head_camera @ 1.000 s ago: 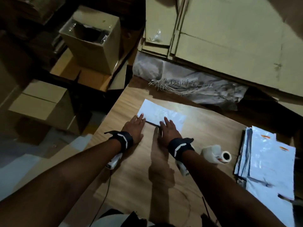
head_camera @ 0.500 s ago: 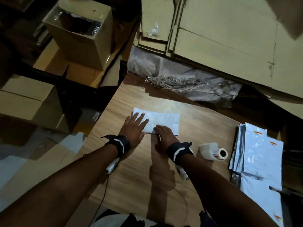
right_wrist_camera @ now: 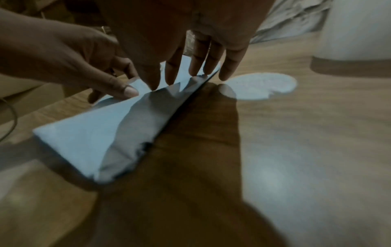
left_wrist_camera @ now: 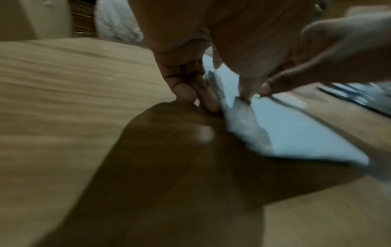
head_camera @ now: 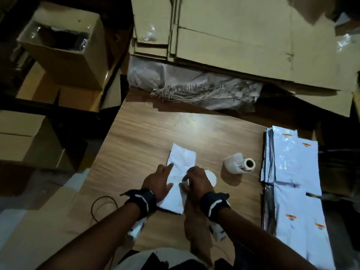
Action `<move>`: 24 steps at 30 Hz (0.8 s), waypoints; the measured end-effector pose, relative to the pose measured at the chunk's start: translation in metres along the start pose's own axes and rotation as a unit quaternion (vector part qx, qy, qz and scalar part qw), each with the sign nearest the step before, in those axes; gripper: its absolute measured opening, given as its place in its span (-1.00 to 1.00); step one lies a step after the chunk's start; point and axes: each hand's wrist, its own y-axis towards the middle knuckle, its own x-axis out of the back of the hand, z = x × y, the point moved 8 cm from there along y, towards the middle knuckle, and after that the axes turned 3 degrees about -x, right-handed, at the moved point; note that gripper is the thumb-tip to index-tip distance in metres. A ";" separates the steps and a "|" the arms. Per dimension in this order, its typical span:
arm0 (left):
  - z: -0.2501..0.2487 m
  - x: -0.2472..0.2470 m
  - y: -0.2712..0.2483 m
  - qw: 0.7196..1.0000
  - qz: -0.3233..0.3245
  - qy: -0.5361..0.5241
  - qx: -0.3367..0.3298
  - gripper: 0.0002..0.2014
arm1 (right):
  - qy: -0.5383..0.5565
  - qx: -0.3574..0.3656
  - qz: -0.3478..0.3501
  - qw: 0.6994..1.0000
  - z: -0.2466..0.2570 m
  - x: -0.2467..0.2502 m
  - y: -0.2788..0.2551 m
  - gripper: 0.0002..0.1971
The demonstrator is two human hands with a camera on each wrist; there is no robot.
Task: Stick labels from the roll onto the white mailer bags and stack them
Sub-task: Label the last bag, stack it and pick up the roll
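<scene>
A white mailer bag (head_camera: 181, 162) (right_wrist_camera: 88, 133) (left_wrist_camera: 296, 133) lies lengthwise on the wooden table (head_camera: 155, 133), right in front of me. My left hand (head_camera: 159, 181) rests on its left side, with the index finger stretched along the edge and the thumb (right_wrist_camera: 127, 91) pressing on top. On the bag's right edge, which stands raised, my right hand (head_camera: 194, 181) pinches with thumb and fingertips (right_wrist_camera: 194, 73). The label roll (head_camera: 239, 164) lies to the right, untouched. A round white piece (head_camera: 211, 177) (right_wrist_camera: 260, 86) lies beside my right hand.
Two stacks of labelled white bags (head_camera: 296, 158) (head_camera: 300, 221) fill the table's right side. A grey woven sack (head_camera: 194, 88) lies at the far edge under flattened cardboard (head_camera: 243, 36). Cardboard boxes (head_camera: 64, 45) stand to the left. A black cable (head_camera: 103, 207) loops near my left wrist.
The bag has turned from crosswise to lengthwise and slid nearer to me. My hands, flat on it before, have drawn back; the right now pinches its edge.
</scene>
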 end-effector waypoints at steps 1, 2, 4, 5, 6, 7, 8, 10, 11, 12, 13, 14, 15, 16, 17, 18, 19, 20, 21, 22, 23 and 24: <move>-0.008 -0.010 -0.005 1.000 0.012 0.005 -0.005 -0.22 | 0.011 -0.009 -0.013 1.000 -0.004 0.001 -0.012 -0.82; -0.015 -0.019 -0.010 1.000 0.028 0.007 -0.010 -0.21 | 0.021 -0.020 -0.017 0.999 -0.007 0.000 -0.022 -0.80; -0.029 -0.035 -0.018 0.998 0.060 0.013 -0.025 -0.18 | 0.027 -0.036 -0.015 0.999 -0.014 -0.002 -0.043 -0.75; -0.035 -0.041 -0.021 0.997 0.070 0.017 -0.031 -0.17 | 0.022 -0.033 -0.015 0.999 -0.016 -0.002 -0.052 -0.73; -0.042 -0.048 -0.023 0.996 0.081 0.021 -0.038 -0.15 | 0.015 -0.028 -0.020 0.999 -0.018 0.001 -0.062 -0.72; -0.046 -0.051 -0.025 0.995 0.086 0.023 -0.045 -0.12 | 0.006 -0.021 -0.029 0.999 -0.017 0.005 -0.070 -0.73; -0.050 -0.054 -0.027 0.995 0.086 0.027 -0.051 -0.06 | -0.002 -0.021 -0.039 0.999 -0.017 0.009 -0.077 -0.76; -0.056 -0.050 -0.028 0.995 0.034 0.062 -0.066 0.10 | -0.013 -0.023 -0.070 0.997 -0.024 0.013 -0.091 -0.82; -0.060 -0.044 -0.028 0.993 -0.003 0.082 -0.080 0.18 | -0.021 -0.016 -0.089 0.996 -0.025 0.013 -0.097 -0.80; -0.064 -0.039 -0.028 0.990 -0.032 0.093 -0.100 0.24 | -0.030 -0.005 -0.104 0.994 -0.026 0.012 -0.099 -0.75; -0.070 -0.036 -0.028 0.986 -0.046 0.098 -0.126 0.28 | -0.043 0.009 -0.115 0.992 -0.024 0.009 -0.099 -0.65; -0.076 -0.037 -0.027 0.982 -0.039 0.107 -0.152 0.30 | -0.052 0.017 -0.118 0.991 -0.021 0.006 -0.098 -0.53; -0.081 -0.040 -0.024 0.978 -0.020 0.119 -0.168 0.31 | -0.056 0.021 -0.111 0.992 -0.017 0.002 -0.093 -0.40; -0.084 -0.042 -0.019 0.976 0.002 0.136 -0.172 0.32 | -0.056 0.021 -0.093 0.994 -0.012 -0.005 -0.088 -0.27; -0.084 -0.044 -0.013 0.974 0.023 0.156 -0.165 0.34 | -0.057 0.014 -0.069 0.996 -0.009 -0.013 -0.083 -0.18; -0.081 -0.048 -0.007 0.972 0.046 0.174 -0.154 0.38 | -0.065 0.004 -0.050 0.997 -0.007 -0.021 -0.080 -0.14; -0.077 -0.053 -0.002 0.969 0.072 0.186 -0.144 0.44 | -0.075 -0.009 -0.034 0.997 -0.010 -0.029 -0.079 -0.13; -0.074 -0.059 0.001 0.967 0.095 0.193 -0.139 0.50 | -0.085 -0.023 -0.024 0.996 -0.013 -0.034 -0.080 -0.14; -0.071 -0.062 0.002 0.965 0.109 0.195 -0.137 0.56 | -0.090 -0.032 -0.017 0.995 -0.017 -0.039 -0.082 -0.16; -0.068 -0.064 0.001 0.965 0.114 0.194 -0.136 0.60 | -0.088 -0.035 -0.011 0.995 -0.019 -0.044 -0.084 -0.16; -0.067 -0.065 0.001 0.965 0.113 0.192 -0.136 0.62 | -0.085 -0.033 -0.015 0.996 -0.020 -0.046 -0.085 -0.16; -0.066 -0.065 0.001 0.967 0.104 0.186 -0.138 0.62 | -0.082 -0.032 -0.021 0.996 -0.022 -0.047 -0.085 -0.16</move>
